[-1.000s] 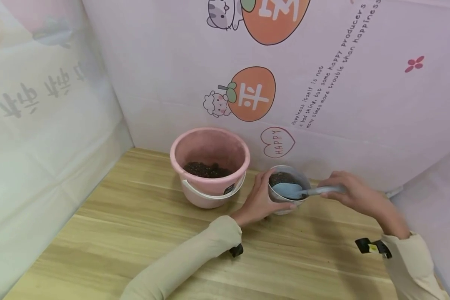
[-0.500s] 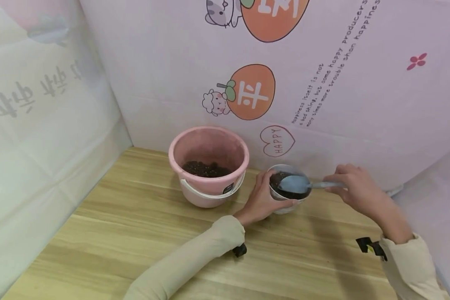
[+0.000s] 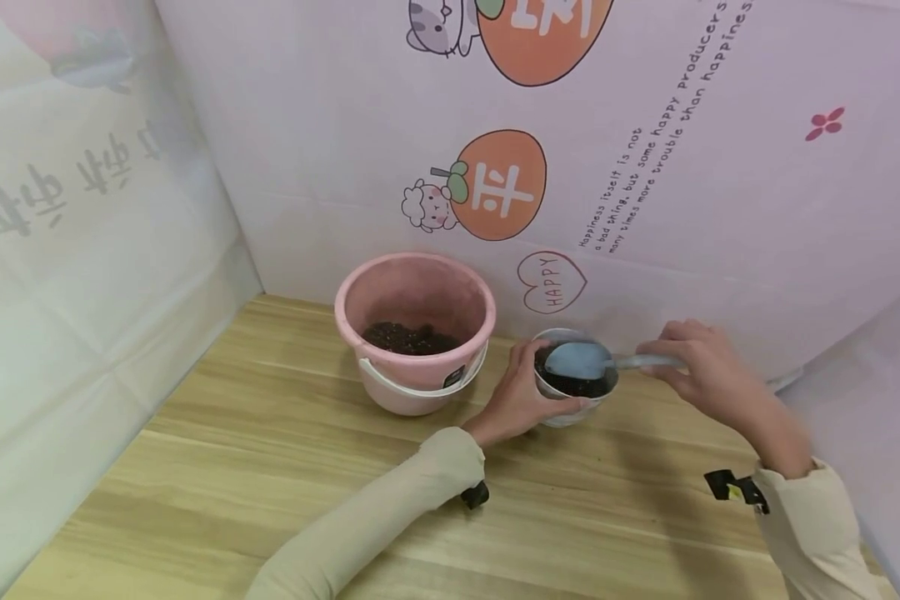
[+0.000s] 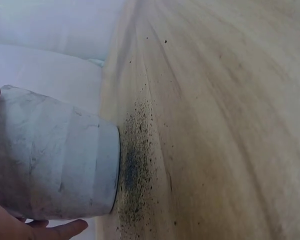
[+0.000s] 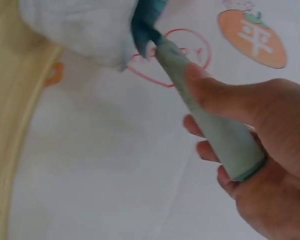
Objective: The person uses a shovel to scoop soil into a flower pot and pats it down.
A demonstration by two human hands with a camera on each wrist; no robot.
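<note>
A whitish flower pot with dark soil inside stands on the table. My left hand holds it around the near left side, fingers and thumb spread along its rim. With my right hand I grip the pale handle of a blue-grey trowel. Its blade lies over the soil in the pot's mouth, and whether it touches the soil I cannot tell. In the right wrist view, the thumb lies along the trowel's handle and the fingers curl round it.
Left of the pot stands a pink bucket with a white handle and dark soil in it. Spilled soil specks lie on the wooden table beside the pot's base. A printed sheet rises close behind.
The trowel blade has lifted from low in the pot to near its rim, shifting right and then back left. More soil shows beneath it. The left hand keeps its hold on the pot.
</note>
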